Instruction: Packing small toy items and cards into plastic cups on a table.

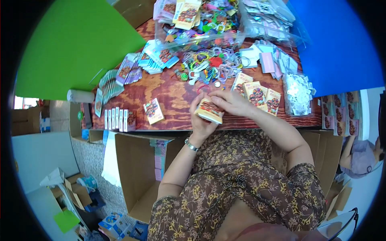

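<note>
Both hands hold one small yellow printed box (210,111) over the near edge of the wooden table (177,96). My left hand (200,120) cups it from below and the left side. On top of it rests my right hand (232,101), with fingers over its upper edge. Just beyond the hands lies a heap of colourful hair ties and rings (209,64). To the right of my hands, flat on the table, are a few similar yellow boxes (257,94).
One small box (153,110) lies alone to the left, next to a row of upright boxes (119,119). Clear bags of goods (201,20) fill the far side. An open cardboard carton (138,172) stands below the table. Another person (362,154) sits at the right.
</note>
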A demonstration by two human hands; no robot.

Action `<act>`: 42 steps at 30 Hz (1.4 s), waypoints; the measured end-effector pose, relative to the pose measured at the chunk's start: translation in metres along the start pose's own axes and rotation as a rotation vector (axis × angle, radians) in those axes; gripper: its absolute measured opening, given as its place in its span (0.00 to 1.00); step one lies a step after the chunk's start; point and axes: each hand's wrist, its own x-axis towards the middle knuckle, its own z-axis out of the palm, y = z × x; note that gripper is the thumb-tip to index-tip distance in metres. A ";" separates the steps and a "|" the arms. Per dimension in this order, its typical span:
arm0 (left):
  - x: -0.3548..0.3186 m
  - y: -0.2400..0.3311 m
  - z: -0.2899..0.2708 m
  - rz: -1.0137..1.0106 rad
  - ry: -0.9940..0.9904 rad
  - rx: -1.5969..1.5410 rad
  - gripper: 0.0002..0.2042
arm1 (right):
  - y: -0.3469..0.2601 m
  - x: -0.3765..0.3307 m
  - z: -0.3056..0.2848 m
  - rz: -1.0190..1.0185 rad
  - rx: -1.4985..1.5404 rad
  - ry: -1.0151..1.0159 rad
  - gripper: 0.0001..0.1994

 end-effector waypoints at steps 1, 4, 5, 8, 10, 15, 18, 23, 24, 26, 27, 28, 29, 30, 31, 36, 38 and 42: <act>0.005 0.003 -0.006 -0.014 -0.016 0.019 0.48 | 0.007 0.004 -0.016 0.034 -0.210 0.146 0.21; 0.024 0.022 -0.012 -0.074 -0.219 0.353 0.46 | 0.060 0.007 -0.093 0.149 -0.749 0.529 0.24; 0.024 0.022 -0.010 -0.065 -0.219 0.350 0.46 | 0.085 0.006 -0.117 0.197 -0.909 0.577 0.23; 0.010 0.012 -0.011 -0.149 -0.262 0.407 0.45 | 0.122 -0.013 -0.141 0.283 -1.079 0.584 0.22; 0.001 0.006 -0.007 -0.162 -0.187 0.339 0.42 | 0.138 -0.018 -0.148 0.322 -1.089 0.551 0.20; 0.011 0.008 0.002 -0.086 -0.176 0.399 0.38 | 0.137 -0.026 -0.152 0.134 -0.729 0.737 0.13; 0.013 0.004 -0.002 -0.048 -0.121 0.428 0.39 | 0.057 -0.033 -0.114 -0.062 -0.076 0.781 0.10; 0.017 0.011 0.000 -0.057 -0.071 0.534 0.40 | -0.011 -0.039 -0.036 -0.174 0.117 0.658 0.09; 0.017 0.012 0.001 -0.058 -0.050 0.542 0.41 | -0.014 -0.038 -0.028 -0.226 0.008 0.642 0.09; 0.018 0.011 0.002 -0.051 -0.042 0.546 0.41 | -0.013 -0.035 -0.021 -0.279 -0.100 0.625 0.09; 0.018 0.010 0.002 -0.043 -0.034 0.546 0.41 | -0.011 -0.033 -0.020 -0.334 -0.203 0.620 0.09; 0.019 0.010 0.000 -0.040 -0.032 0.548 0.41 | -0.011 -0.031 -0.020 -0.389 -0.308 0.614 0.08; 0.018 0.010 0.000 -0.020 -0.041 0.571 0.41 | -0.011 -0.031 -0.017 -0.382 -0.298 0.591 0.11; 0.018 0.011 0.000 0.002 -0.049 0.594 0.42 | -0.015 -0.030 -0.016 -0.380 -0.300 0.594 0.11; 0.020 0.013 0.000 0.007 -0.050 0.590 0.42 | -0.021 -0.029 -0.017 -0.314 -0.218 0.555 0.11; 0.020 0.016 0.005 0.088 -0.020 0.598 0.39 | -0.002 -0.022 0.008 -0.559 -0.521 0.649 0.12; 0.018 0.021 0.003 0.037 -0.026 0.604 0.38 | -0.010 -0.022 0.009 -0.558 -0.684 0.564 0.11; 0.010 0.010 -0.001 -0.095 -0.034 0.482 0.40 | -0.012 -0.010 -0.047 -0.671 -0.476 0.642 0.08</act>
